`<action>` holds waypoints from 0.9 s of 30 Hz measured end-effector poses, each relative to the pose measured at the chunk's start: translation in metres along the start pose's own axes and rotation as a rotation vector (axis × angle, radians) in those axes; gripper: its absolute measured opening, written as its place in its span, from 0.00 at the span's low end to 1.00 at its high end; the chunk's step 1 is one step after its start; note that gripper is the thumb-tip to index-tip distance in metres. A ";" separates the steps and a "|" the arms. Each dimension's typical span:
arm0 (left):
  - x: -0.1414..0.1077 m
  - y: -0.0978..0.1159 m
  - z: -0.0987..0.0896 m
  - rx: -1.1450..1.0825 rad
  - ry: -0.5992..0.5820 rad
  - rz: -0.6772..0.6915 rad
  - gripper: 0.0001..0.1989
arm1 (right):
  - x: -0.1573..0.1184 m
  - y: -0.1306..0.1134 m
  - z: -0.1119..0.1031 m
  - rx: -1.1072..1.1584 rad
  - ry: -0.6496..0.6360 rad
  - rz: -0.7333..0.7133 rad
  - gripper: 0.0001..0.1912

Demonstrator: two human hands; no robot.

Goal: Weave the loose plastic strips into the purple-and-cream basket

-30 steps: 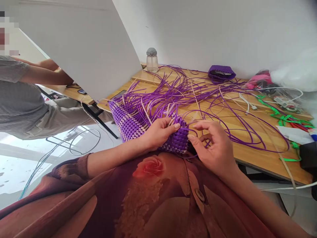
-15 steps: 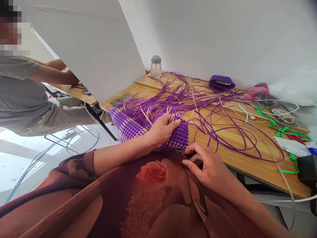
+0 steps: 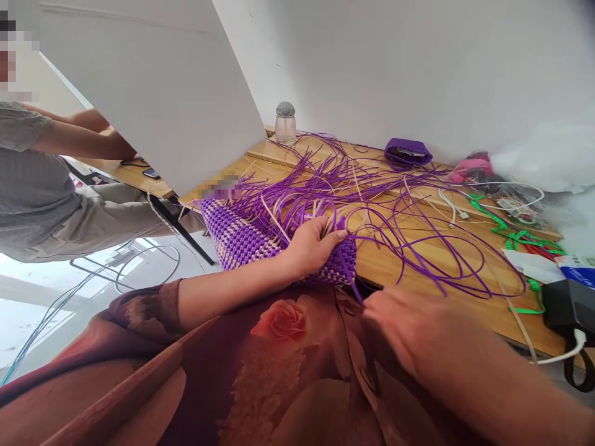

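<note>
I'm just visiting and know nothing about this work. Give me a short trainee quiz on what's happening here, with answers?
1. Which hand holds the end of the woven piece?
2. True or false: the water bottle by the wall is lying on its side.
3. Fill in: the strand at the fingertips of the right hand is ____.

Key: 1. The left hand. 2. False; it stands upright. 3. Purple.

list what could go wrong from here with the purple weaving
The right hand holds a purple strand that runs to the woven piece; too hard a pull might distort the end the left hand grips. The loose strands cross and loop over the table and could tangle. Some lie near the bottle; a snag might nudge it.
</note>
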State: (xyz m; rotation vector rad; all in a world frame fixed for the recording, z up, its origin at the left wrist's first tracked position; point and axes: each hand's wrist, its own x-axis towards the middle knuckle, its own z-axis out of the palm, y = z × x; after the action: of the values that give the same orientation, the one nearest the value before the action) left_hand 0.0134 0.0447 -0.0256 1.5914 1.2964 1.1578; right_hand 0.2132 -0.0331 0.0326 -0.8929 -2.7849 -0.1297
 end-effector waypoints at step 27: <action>-0.028 0.012 -0.009 -0.456 -0.300 -0.268 0.19 | 0.070 0.066 -0.005 0.452 -0.156 0.283 0.10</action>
State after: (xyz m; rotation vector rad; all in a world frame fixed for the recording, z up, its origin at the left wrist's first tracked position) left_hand 0.0058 0.0155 -0.0167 1.1621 0.9322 0.9226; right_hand 0.1974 0.0596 0.0550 -1.1896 -2.6110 0.6102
